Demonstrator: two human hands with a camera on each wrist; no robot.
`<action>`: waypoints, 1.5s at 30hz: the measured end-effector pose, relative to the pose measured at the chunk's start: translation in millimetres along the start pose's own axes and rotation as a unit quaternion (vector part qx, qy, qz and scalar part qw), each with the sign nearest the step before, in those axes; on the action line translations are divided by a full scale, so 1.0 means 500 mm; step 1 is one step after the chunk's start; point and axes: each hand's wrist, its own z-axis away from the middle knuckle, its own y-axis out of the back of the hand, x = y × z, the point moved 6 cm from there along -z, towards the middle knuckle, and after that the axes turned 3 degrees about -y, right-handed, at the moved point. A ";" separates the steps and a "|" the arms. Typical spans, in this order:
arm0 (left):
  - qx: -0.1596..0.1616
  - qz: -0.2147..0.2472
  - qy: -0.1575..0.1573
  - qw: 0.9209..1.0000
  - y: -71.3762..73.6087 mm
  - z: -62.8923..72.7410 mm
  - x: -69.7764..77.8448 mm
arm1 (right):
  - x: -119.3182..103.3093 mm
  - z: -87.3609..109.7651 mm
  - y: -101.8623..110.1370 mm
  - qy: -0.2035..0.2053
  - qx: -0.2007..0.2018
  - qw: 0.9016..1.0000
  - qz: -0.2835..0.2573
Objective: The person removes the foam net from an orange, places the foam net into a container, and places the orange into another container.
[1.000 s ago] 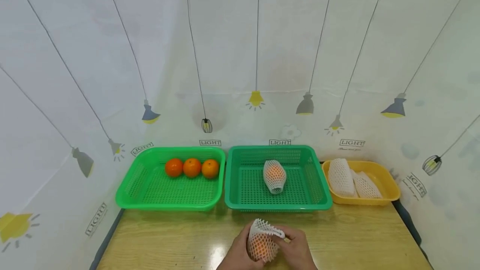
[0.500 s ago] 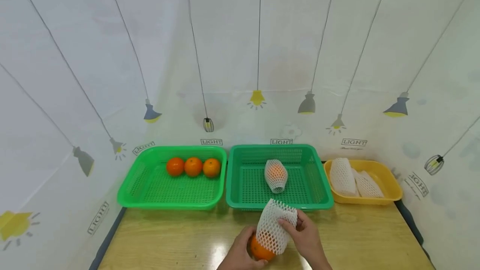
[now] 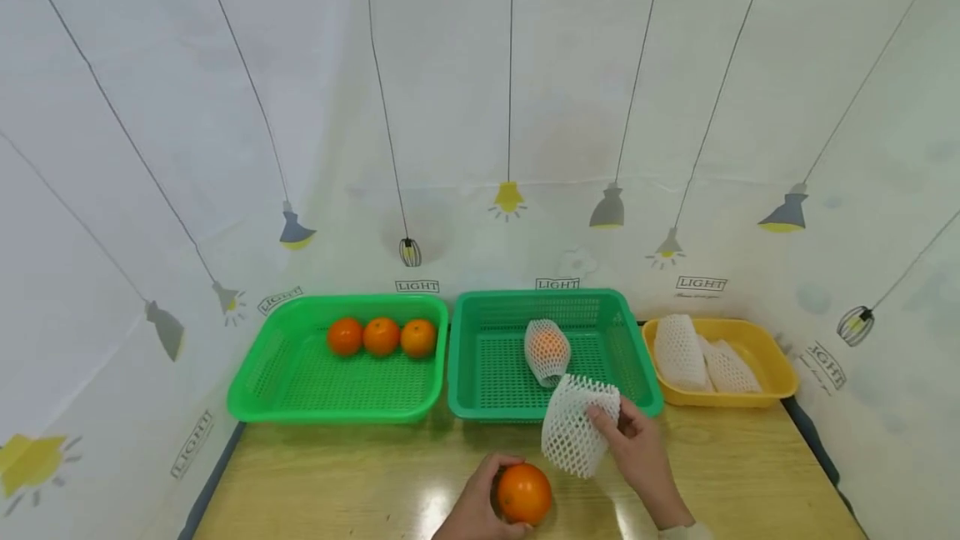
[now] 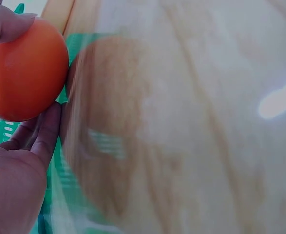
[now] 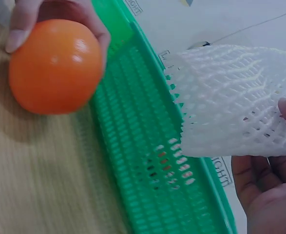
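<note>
Near the dark green basket (image 3: 491, 367), an orange (image 3: 524, 493) is grasped by the left hand (image 3: 477, 507).
Beside it, a foam net (image 3: 573, 432) is pinched by the right hand (image 3: 642, 458); three bare oranges (image 3: 381, 337) are shown only in the head view.

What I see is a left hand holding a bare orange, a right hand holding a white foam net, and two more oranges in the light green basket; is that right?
Not quite: the light green basket holds three oranges, not two, as the head view shows. The left hand does hold a bare orange, and the right hand a white foam net.
</note>
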 end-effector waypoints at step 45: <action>-0.001 0.022 0.013 1.000 0.002 -0.001 -0.013 | -0.034 -0.274 0.411 0.094 0.162 0.915 0.358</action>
